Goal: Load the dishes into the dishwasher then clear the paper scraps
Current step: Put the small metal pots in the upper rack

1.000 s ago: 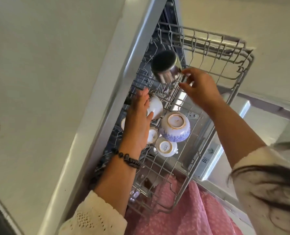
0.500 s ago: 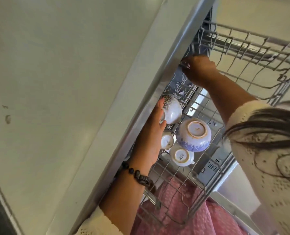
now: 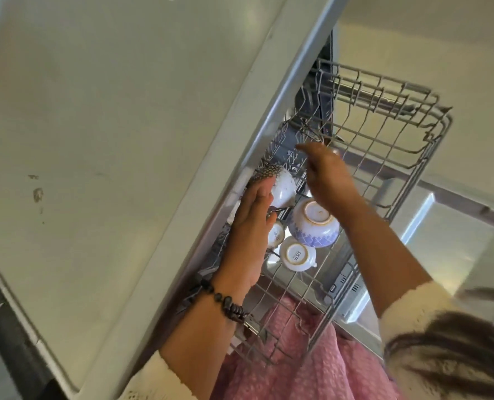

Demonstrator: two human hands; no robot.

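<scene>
Patterned cup [image 3: 281, 187] lies tilted in the rack [image 3: 384, 116], mouth away, just beyond the left hand [image 3: 253, 223], whose straight fingers touch its side; the right hand [image 3: 323, 174], empty and slack, hovers just past it, bowl [image 3: 313, 225] between the wrists.

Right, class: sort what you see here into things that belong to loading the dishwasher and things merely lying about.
Job: wire rack; patterned white cup under the left hand; blue-patterned bowl; stamped cup; right hand.
Lying about: pink cloth; countertop.
</scene>
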